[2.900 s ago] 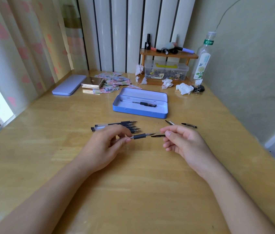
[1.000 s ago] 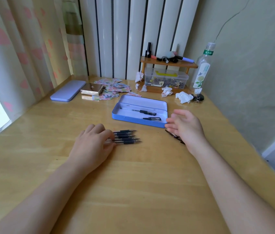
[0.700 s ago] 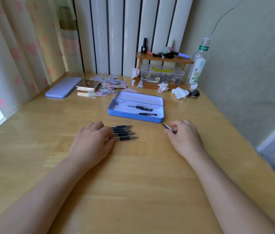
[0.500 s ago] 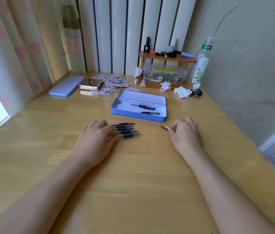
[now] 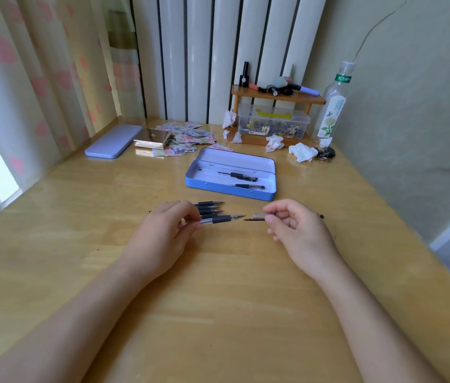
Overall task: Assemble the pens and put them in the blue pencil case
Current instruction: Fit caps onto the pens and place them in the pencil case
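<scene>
The open blue pencil case (image 5: 226, 191) lies on the wooden desk beyond my hands, with two capped pens (image 5: 241, 176) inside. My left hand (image 5: 160, 233) pinches an uncapped pen body (image 5: 222, 218) by its barrel, tip pointing right. Behind it, several more uncapped pens (image 5: 209, 208) lie in a row on the desk. My right hand (image 5: 295, 228) pinches a clear pen cap (image 5: 258, 217), its open end facing the pen tip with a small gap between them. One more cap (image 5: 320, 216) peeks out behind my right hand.
A lilac case lid (image 5: 113, 140) lies at the back left beside a gold box (image 5: 153, 138) and scattered paper slips. A small wooden shelf (image 5: 276, 96) over a clear box, crumpled tissues (image 5: 302, 152) and a bottle (image 5: 332, 106) stand at the back right.
My left hand has lifted one pen from the row and my right hand has picked a cap off the desk. Both have come toward each other. Earlier a second pen went into the case.
</scene>
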